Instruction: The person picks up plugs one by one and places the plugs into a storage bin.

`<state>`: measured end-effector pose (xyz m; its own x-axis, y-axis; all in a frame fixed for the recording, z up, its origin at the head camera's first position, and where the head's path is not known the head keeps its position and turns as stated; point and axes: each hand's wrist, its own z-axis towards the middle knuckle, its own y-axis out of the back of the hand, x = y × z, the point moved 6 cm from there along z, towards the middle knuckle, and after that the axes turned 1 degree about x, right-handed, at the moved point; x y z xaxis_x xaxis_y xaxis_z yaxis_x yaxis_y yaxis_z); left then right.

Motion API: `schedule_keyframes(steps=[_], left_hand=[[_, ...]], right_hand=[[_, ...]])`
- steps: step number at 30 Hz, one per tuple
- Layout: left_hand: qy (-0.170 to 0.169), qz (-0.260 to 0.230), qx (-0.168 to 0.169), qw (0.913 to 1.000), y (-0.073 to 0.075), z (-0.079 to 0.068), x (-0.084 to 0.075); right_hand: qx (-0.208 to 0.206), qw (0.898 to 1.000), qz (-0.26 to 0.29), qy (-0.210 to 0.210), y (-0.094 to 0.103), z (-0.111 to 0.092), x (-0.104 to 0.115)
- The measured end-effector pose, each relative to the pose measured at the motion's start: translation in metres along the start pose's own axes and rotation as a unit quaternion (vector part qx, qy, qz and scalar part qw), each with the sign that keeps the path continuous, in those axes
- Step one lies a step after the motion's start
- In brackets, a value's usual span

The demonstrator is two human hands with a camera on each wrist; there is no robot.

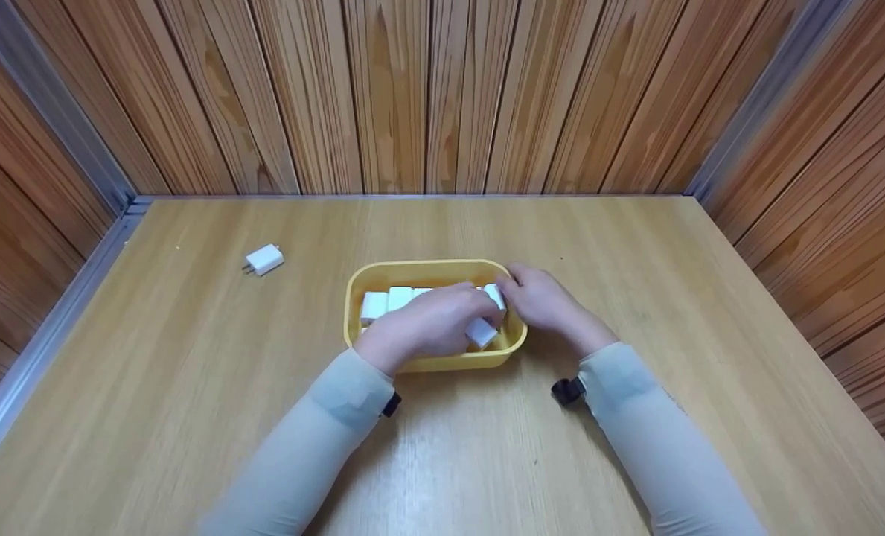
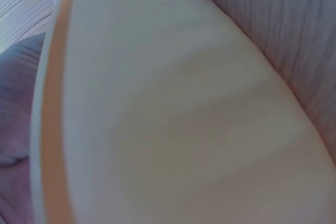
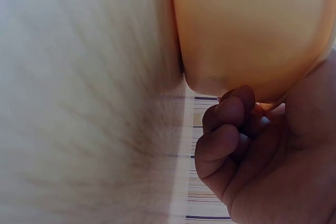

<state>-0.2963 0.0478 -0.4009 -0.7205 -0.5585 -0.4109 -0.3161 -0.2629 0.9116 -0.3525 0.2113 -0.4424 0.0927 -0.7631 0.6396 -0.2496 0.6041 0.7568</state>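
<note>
A yellow plastic tub (image 1: pixel 427 363) with rounded corners stands on the table, holding several white charger plugs (image 1: pixel 400 298). My left hand (image 1: pixel 442 320) reaches over the near rim, its curled fingers on a tilted white charger plug (image 1: pixel 482 333) in the right part of the tub. The tub's wall (image 2: pixel 157 103) fills most of the left wrist view, so the fingertips are hidden there. At the tub's right end my right hand (image 1: pixel 550 298) grips the rim, thumb at the top edge. The right wrist view shows its fingers (image 3: pixel 220 142) curled against the outside wall.
A lone white charger plug (image 1: pixel 265 260) lies on the table to the left, its metal prongs pointing left. The wooden tabletop (image 1: pixel 189 387) is bounded by wood-plank walls (image 1: pixel 397 97) at the back and sides. A black wrist strap piece (image 1: pixel 567 391) hangs by the right sleeve.
</note>
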Motion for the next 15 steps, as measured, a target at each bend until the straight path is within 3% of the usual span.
schedule_keyframes(steps=[15], left_hand=[[-0.028,0.002,0.003,0.9996,-0.0084,0.0078,-0.0023]], right_hand=[[0.007,1.000,0.007,-0.005,0.0006,-0.0007,0.0001]])
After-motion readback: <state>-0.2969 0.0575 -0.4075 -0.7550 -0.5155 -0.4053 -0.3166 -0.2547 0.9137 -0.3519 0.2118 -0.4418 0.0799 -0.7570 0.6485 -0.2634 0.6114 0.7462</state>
